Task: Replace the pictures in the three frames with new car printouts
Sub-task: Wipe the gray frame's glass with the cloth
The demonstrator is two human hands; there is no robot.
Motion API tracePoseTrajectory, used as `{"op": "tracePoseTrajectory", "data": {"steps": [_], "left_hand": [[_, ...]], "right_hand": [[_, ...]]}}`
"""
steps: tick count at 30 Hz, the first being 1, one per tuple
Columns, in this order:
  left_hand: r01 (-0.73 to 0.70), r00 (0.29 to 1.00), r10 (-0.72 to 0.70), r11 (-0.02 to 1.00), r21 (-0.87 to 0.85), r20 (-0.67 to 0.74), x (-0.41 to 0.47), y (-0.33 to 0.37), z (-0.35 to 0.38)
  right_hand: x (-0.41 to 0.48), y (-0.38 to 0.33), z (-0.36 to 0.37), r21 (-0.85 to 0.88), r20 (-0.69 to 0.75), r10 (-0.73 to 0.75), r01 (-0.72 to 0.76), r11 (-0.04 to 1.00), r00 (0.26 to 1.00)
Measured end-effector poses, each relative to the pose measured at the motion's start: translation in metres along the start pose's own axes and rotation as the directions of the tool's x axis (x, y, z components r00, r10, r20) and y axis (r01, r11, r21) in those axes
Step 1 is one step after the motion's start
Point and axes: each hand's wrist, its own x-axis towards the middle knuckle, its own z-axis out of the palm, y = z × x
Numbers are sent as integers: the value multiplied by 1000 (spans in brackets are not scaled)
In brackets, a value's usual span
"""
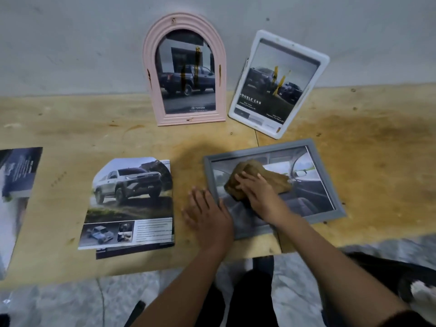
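The grey frame lies flat on the bench at 4 o'clock, a car-interior picture under its glass; your right grip presses a brown cloth on the glass, fingers laid flat; your left grip, fingers spread, pins the rim at the frame's 8 o'clock side; lean too hard and the glass may crack, or the frame may skate toward the bench edge at 6 o'clock; a wide wipe toward 12 could topple the white frame propped just beyond.
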Motion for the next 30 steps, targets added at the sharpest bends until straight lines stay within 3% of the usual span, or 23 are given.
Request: {"op": "tracePoseTrajectory", "data": {"steps": [2,4,6,9,12,16,18,20,21,23,25,27,30], "left_hand": [[-1,1000,1,1000,-2,1,-1,2,-1],[-2,1000,2,1000,-13,14,-2,1,-2],[3,1000,-2,1000,-26,19,-2,2,-3],[-3,1000,4,999,-41,22,-2,5,-5],[13,999,-9,996,-87,46,-3,6,-9],[35,996,-26,994,-100,87,-4,3,-15],[36,995,-27,995,-96,92,-4,3,-18],[38,995,-29,994,-101,91,-4,4,-19],[39,996,-30,994,-105,87,-5,4,-19],[40,997,-33,994,-106,73,-4,5,-18],[43,997,-36,994,-100,70,-5,5,-18],[45,996,-38,994,-99,78,-4,5,-17],[51,995,-43,995,-85,95,-3,4,-18]], "right_hand": [[-24,14,-16,3,111,-120,120,993,987],[-44,27,-28,-180,174,-142,173,968,974],[-53,43,-37,-349,85,16,15,937,996],[-54,51,-44,-302,-206,287,-339,891,936],[-61,30,-25,-235,-449,262,-396,888,854],[-92,-3,-18,-165,-395,257,-343,925,882],[-110,-5,-29,-20,-490,345,-406,914,801],[-128,-3,-38,101,-647,420,-475,874,636],[-133,-2,-37,115,-683,430,-494,862,591],[-132,-3,-27,71,-634,471,-561,825,614],[-124,-11,-4,-10,-490,524,-605,796,697],[-117,-26,21,-47,-394,500,-560,827,771],[-110,-48,52,-18,-462,386,-443,896,799]]}}
